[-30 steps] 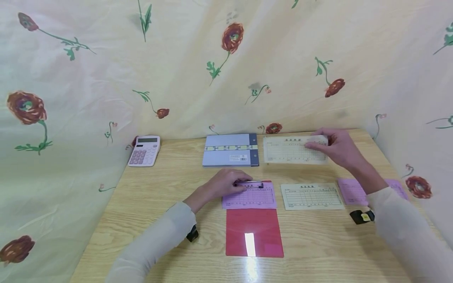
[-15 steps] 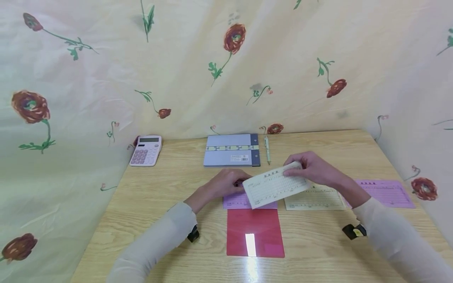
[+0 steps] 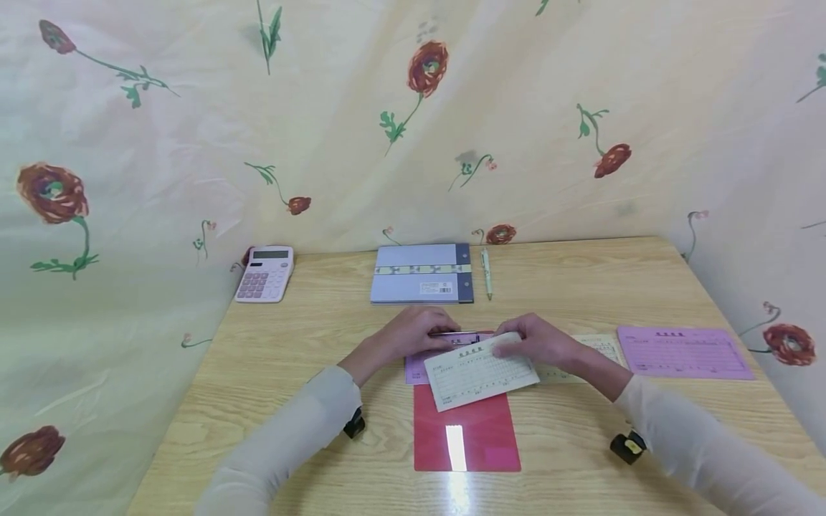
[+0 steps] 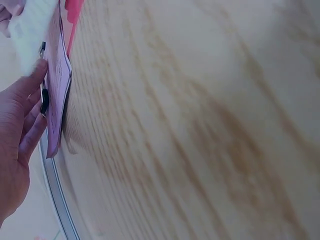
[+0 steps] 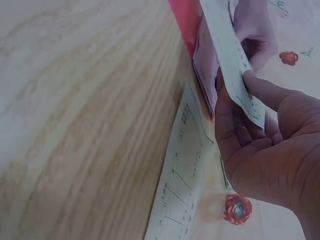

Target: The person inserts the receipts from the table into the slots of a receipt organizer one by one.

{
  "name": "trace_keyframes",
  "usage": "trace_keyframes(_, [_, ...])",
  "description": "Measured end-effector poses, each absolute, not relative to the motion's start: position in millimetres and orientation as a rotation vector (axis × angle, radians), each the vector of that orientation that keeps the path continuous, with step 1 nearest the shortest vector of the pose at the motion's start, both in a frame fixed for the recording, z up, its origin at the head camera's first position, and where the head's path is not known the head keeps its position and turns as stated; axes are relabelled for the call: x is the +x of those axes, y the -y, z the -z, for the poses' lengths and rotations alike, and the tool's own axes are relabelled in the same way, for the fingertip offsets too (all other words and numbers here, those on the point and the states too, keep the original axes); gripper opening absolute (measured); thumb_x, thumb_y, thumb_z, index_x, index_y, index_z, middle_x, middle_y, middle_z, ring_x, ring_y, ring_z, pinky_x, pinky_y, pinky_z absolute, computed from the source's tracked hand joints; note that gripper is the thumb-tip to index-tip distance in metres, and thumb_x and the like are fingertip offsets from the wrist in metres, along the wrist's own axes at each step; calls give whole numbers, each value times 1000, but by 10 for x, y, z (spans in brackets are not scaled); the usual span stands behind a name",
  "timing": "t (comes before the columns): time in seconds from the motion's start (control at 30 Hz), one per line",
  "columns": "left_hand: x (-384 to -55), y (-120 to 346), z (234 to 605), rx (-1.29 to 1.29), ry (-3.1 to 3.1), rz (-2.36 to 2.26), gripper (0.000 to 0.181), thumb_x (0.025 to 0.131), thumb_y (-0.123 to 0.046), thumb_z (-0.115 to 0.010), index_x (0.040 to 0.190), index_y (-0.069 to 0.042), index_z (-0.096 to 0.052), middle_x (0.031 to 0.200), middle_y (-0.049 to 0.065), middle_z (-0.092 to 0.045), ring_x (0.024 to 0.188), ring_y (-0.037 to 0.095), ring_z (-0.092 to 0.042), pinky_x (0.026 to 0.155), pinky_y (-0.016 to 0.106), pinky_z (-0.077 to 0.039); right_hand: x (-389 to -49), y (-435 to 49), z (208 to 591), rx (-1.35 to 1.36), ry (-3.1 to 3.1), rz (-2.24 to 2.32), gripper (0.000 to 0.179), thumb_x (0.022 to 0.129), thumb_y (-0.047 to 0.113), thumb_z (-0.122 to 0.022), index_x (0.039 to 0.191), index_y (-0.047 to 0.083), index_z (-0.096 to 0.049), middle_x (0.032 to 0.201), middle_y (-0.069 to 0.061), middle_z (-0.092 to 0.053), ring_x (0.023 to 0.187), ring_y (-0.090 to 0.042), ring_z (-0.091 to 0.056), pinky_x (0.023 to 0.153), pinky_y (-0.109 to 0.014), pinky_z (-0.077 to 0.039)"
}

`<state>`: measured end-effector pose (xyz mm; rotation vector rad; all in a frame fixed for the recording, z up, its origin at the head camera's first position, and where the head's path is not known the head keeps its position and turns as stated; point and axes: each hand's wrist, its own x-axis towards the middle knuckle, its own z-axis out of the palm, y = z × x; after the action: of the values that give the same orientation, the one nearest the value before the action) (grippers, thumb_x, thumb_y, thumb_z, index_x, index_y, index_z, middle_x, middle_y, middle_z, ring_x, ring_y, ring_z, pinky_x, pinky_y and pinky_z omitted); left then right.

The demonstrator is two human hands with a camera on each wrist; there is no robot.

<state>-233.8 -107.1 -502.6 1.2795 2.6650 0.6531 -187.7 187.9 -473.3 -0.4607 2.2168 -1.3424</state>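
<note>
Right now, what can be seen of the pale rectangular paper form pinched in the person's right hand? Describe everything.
The pale rectangular paper form is thin and slightly bent, printed with a dark heading, a ruled grid and characters too small to read. The right hand pinches it near its upper right corner, thumb on the printed face. In the head view it slants, left end lower, and partly covers the purple paper form and the glossy red clipboard. Whether it touches either cannot be told.
</note>
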Motion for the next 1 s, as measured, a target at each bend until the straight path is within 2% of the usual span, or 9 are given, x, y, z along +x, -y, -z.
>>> trace_keyframes(0.2, [-2349,1072,5025,1299,-2641,-681,32,96,-30,-81,124,-16,-80,111,-7,-75,94,3,-63,82,18,-50,-1843,-1851,4765,-447,-2236,1275,30,101,12,-72,128,0,-72,107,-10,-72,88,-21,-64,72,-30,-52])
trace_keyframes(0.43, [-2348,1065,5025,1317,-2666,-632,32,96,-32,-81,124,-16,-80,101,-10,-72,83,3,-58,75,19,-47,-1815,-1864,4747,-405,-2164,1321,32,104,0,-62,134,-10,-66,115,-18,-74,94,-22,-68,75,-29,-55])
trace_keyframes(0.57, [-2341,1067,5037,1331,-2677,-631,31,96,-31,-82,123,-16,-81,96,-11,-70,79,3,-56,72,19,-46,-1793,-1847,4758,-362,-2176,1346,30,104,-2,-60,131,-14,-66,115,-21,-76,95,-22,-71,75,-29,-58])
trace_keyframes(0.8, [-2331,1070,5038,1335,-2674,-638,30,96,-30,-82,122,-16,-81,94,-11,-70,78,2,-56,70,18,-46,-1744,-1770,4791,-291,-2267,1361,23,101,3,-68,118,-12,-73,95,-12,-76,79,-16,-65,64,-28,-54])
trace_keyframes(1.0, [-2326,1058,5038,1306,-2673,-628,31,96,-31,-82,123,-17,-81,97,-11,-72,80,2,-57,73,19,-47,-1710,-1693,4808,-136,-2297,1370,23,99,9,-74,113,-8,-75,91,-9,-75,77,-16,-67,66,-31,-59])
